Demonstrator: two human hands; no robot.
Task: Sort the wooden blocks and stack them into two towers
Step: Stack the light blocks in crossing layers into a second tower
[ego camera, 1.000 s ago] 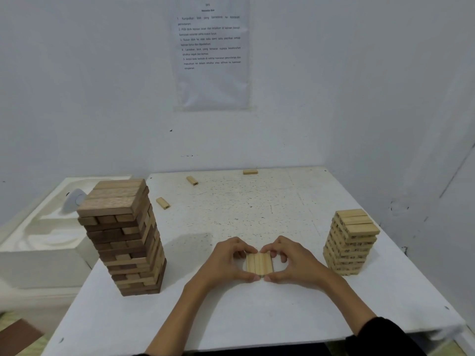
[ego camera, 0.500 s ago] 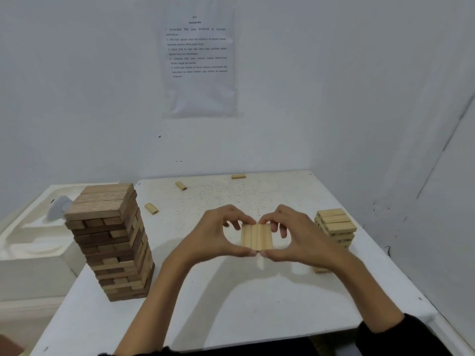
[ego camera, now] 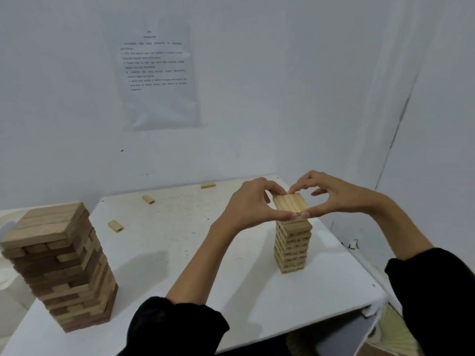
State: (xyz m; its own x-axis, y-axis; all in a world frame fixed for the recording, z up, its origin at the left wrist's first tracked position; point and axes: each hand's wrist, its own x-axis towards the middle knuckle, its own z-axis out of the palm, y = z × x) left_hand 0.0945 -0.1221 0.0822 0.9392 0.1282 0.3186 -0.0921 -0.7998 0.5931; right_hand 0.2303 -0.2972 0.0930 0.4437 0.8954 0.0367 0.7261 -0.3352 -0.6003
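Note:
Three light wooden blocks lie side by side as one flat row (ego camera: 291, 202), pinched between both hands. My left hand (ego camera: 250, 202) holds the row's left side with thumb and fingers. My right hand (ego camera: 331, 194) pinches the right side. The row hovers just above the top of the light-block tower (ego camera: 293, 246), which stands at the right of the white table (ego camera: 180, 255). Whether the row touches the tower I cannot tell. A taller tower of darker blocks (ego camera: 60, 265) stands at the table's front left.
Three loose light blocks lie toward the back of the table: a near one (ego camera: 115, 226), a middle one (ego camera: 148, 199) and a far one (ego camera: 208, 185). Walls close the back and right sides. A white tub sits beyond the table's left edge.
Both hands lifted the row of three blocks off the table and carried it right, to just above the light tower. The camera view also shifted.

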